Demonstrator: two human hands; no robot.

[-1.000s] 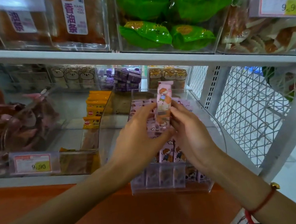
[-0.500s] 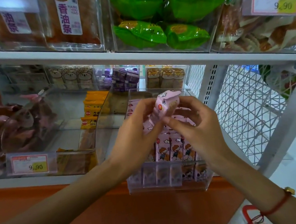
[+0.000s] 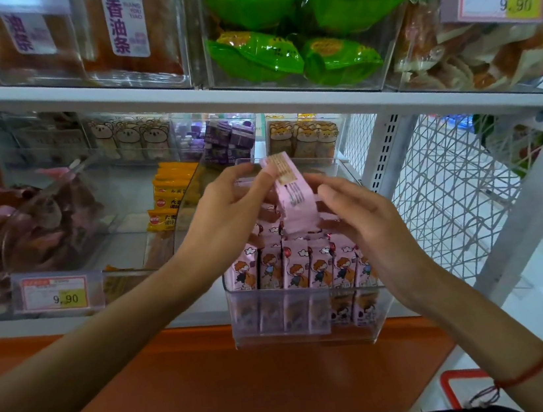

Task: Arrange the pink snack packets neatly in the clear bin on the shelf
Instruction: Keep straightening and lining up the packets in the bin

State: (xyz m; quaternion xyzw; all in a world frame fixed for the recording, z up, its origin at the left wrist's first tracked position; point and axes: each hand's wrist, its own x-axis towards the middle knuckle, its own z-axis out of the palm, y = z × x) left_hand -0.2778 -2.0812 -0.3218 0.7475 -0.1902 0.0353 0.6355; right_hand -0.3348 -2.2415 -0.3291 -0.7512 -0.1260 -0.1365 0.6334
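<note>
Head view, shelf unit in a shop. The left hand (image 3: 226,211) holds one pink snack packet (image 3: 290,186) above the clear bin (image 3: 299,323); thumb lies across the packet's upper end, the other fingers curl behind it. The packet is turned with its printed back toward the camera and tilts, top end toward 11 o'clock. The right hand (image 3: 365,224) sits just beside the packet at its 4 o'clock; its fingers are bent toward the packet's lower end, but whether that grip actually closes on the packet cannot be told, since the fingertips are hidden behind it.

The clear bin stands on the lower shelf (image 3: 159,310), its front overhanging the shelf edge. Inside, a front row of pink packets (image 3: 302,267) stands upright, side by side, cartoon faces forward; more pink packets lie behind, under the hands.

At 9 o'clock from the bin: yellow packets (image 3: 172,198) in a neighbouring bin, and a 9.90 price tag (image 3: 55,294). At 12 o'clock, on the upper shelf: green packets (image 3: 291,27). The right wrist wears a red cord bracelet (image 3: 526,369).
</note>
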